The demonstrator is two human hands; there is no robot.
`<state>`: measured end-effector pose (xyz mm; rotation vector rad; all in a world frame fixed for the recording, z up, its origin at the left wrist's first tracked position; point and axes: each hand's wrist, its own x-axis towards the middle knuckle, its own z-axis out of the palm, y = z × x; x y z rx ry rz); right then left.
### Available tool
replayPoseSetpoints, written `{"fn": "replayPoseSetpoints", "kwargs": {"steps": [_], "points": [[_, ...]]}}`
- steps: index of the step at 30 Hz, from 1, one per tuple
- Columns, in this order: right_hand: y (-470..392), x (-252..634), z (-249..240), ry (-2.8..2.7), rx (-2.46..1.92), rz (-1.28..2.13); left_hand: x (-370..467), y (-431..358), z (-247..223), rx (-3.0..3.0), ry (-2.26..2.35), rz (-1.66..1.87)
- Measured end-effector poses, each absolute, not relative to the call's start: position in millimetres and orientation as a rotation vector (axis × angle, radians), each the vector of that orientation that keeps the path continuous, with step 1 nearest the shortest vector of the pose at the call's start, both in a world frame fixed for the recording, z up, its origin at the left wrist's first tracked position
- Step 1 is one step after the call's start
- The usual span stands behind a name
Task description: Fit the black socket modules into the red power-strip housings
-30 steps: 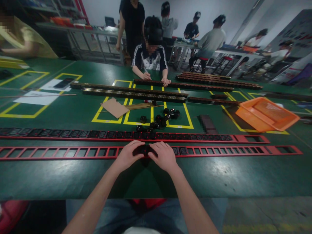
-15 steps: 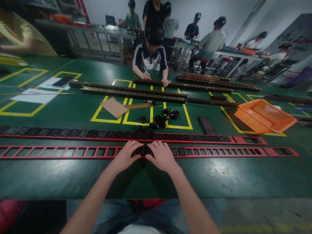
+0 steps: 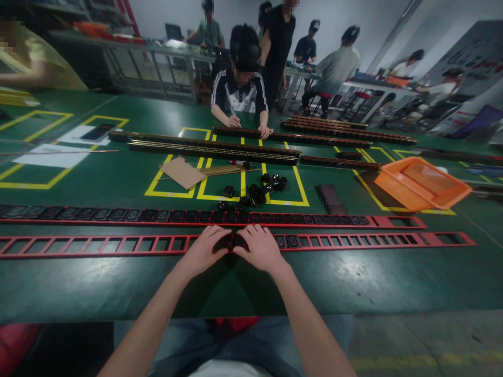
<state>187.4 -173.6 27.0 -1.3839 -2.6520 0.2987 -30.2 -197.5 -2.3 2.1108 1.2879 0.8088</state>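
Painted-looking smoothness on a long red slotted frame [image 3: 431, 241] at 6 o'clock, with matt, square black plastic sockets [image 3: 293, 241]. Metallic sheen along long, dark, gold-edged rails [image 3: 212, 150] near 11. Smooth plastic in an orange basket [image 3: 408, 193] at 3; dull brown card [image 3: 183, 174] and white paper sheets [image 3: 47, 160] at 9. Glare at 4 and 8 off a glossy green tabletop [image 3: 341, 293].
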Motion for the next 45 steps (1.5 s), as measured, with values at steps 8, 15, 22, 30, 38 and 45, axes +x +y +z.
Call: {"fn": "replayPoseSetpoints", "kwargs": {"steps": [8, 15, 22, 30, 38, 45], "points": [[-181, 171, 30, -2.603, -1.315, 0.311, -31, -195, 1, 2.085, 1.310, 0.834], [-180, 165, 20, -2.575, -1.275, 0.372, -32, -195, 3, 2.106, 1.317, 0.832], [-184, 165, 20, -2.566, -1.293, 0.335, -39, -206, -2, 2.197, 1.444, 0.720], [-185, 165, 21, -2.552, -1.298, 0.335, -41, -208, -7, 2.181, 1.478, 0.794], [-183, 166, 20, -2.512, -1.295, 0.368, -41, -203, -9, 2.082, 1.437, 0.847], [-184, 165, 17, -2.536, -1.281, 0.323, -41, -204, -12, 2.121, 1.451, 0.837]]}}
